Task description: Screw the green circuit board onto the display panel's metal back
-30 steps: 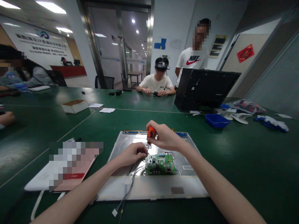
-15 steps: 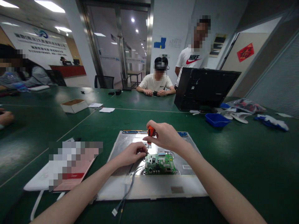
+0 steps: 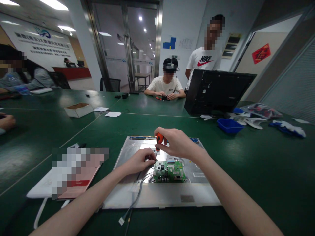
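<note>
An orange and black screwdriver (image 3: 159,138) stands nearly upright in my right hand (image 3: 176,143), whose fingers are closed round its handle. Its thin shaft comes down to the far left corner of a green circuit board (image 3: 169,171). At that corner the fingertips of my left hand (image 3: 144,159) are pinched together beside the shaft; what they hold, if anything, is hidden. The board lies on the silvery back of a flat display panel (image 3: 123,195). From the board's left side, grey cables (image 3: 139,193) run toward me and end in a white connector (image 3: 121,221).
Left of the panel lie a white device with a cable and a pink sheet (image 3: 94,170). Beyond are an open box (image 3: 78,110) and papers. A black monitor housing (image 3: 219,91) and a blue tray (image 3: 230,126) stand at the right. Co-workers are across the table.
My right hand's fingers have shifted a little round the screwdriver handle. My left hand keeps its place at the board's corner. Across the table, a co-worker's hands have moved slightly.
</note>
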`<state>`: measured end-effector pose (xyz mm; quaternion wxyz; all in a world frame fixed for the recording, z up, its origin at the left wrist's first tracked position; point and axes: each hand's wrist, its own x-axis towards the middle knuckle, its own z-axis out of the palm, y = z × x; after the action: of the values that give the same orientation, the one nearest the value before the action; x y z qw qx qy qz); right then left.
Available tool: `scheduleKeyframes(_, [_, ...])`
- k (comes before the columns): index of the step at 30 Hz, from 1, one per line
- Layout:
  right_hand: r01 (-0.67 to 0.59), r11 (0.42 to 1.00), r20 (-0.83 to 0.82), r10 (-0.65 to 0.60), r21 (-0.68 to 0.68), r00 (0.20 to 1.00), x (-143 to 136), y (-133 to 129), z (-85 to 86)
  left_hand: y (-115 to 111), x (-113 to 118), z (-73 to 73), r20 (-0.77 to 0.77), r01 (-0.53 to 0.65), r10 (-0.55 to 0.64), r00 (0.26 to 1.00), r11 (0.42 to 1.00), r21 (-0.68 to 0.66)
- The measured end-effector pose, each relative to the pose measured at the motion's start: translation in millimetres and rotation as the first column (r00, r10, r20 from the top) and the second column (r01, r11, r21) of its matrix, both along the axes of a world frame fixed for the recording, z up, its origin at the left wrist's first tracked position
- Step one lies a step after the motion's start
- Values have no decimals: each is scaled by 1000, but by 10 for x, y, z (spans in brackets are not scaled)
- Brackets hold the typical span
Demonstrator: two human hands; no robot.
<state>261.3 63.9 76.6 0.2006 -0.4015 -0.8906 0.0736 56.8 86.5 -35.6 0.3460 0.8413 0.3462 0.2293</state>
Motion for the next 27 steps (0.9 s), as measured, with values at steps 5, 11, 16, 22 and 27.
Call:
scheduleKeyframes(5, [16, 1000, 27, -17, 18, 999, -20, -20, 12, 5, -2, -4, 5, 10, -10, 1000, 1000, -13])
scheduleKeyframes(11, [39, 998, 60, -42, 50, 997, -43, -8, -15, 4, 3, -12, 6, 2, -2, 1000, 1000, -7])
scheduleKeyframes(16, [49, 997, 67, -52, 52, 996, -39, -13, -22, 18, -4, -31, 2, 17, -17, 1000, 1000, 1])
scheduleKeyframes(22, [19, 999, 41, -21, 41, 999, -24, -52, 17, 14, -10, -17, -1, 19, -19, 1000, 1000, 15])
scheduleKeyframes(27, [44, 998, 61, -47, 51, 997, -53, -58, 26, 15, -20, -35, 0, 18, -18, 1000, 1000, 20])
